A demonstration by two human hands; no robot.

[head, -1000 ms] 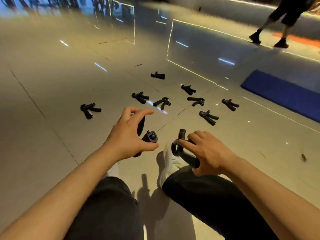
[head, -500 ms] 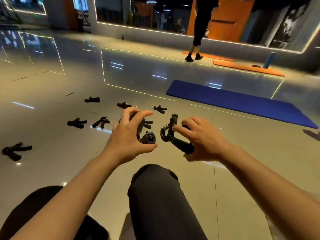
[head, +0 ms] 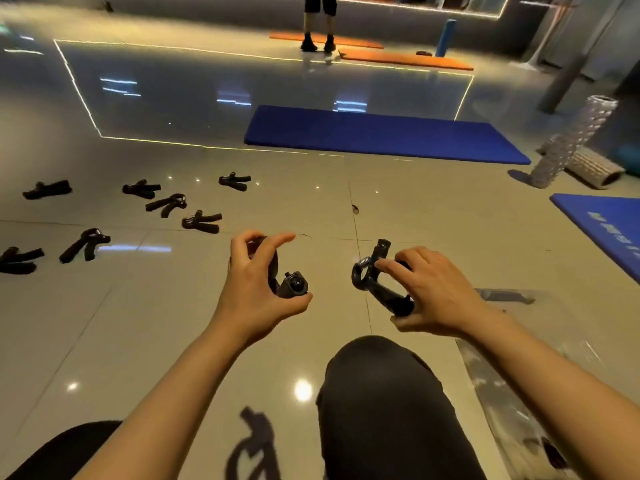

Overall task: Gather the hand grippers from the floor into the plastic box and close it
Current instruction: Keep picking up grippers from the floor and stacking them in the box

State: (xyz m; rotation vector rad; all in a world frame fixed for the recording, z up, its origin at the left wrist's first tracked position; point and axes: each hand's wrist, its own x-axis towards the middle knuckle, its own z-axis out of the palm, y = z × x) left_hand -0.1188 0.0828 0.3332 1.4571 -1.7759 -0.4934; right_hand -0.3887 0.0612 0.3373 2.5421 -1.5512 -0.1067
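Two hands are up in front of a bent knee (head: 384, 403), each holding one black hand gripper above the tiled floor (head: 433, 220). The left hand (head: 256, 289) curls its fingers and thumb round the left-held gripper (head: 289, 284), whose round knob end pokes out beside the thumb while the forefinger sticks forward, half straight. The right hand (head: 429, 292) pinches the right-held gripper (head: 375, 280) from above, fingertips on one handle, thumb under the lower handle; its coil spring and top arm stand clear of the fingers.

Farther out to the left, seven more grippers lie loose on the floor, apart from one another: one nearest the left hand (head: 202, 222), one behind it (head: 167, 204), one beyond that (head: 141, 189), one toward the middle (head: 235, 181), one by a bright reflection (head: 84, 244), one at the left edge (head: 19, 259) and one farthest left (head: 47, 189).

A clear plastic box (head: 502, 389) shows partly along the floor under the right forearm; whether anything lies in it I cannot tell.

Beyond, a blue mat (head: 381, 135) lies flat, a second blue mat (head: 602, 223) sits at the right edge, and two grey foam rollers (head: 575, 140) stand and lie near them. A standing person's legs (head: 317, 26) appear at the far orange mats (head: 405, 58).
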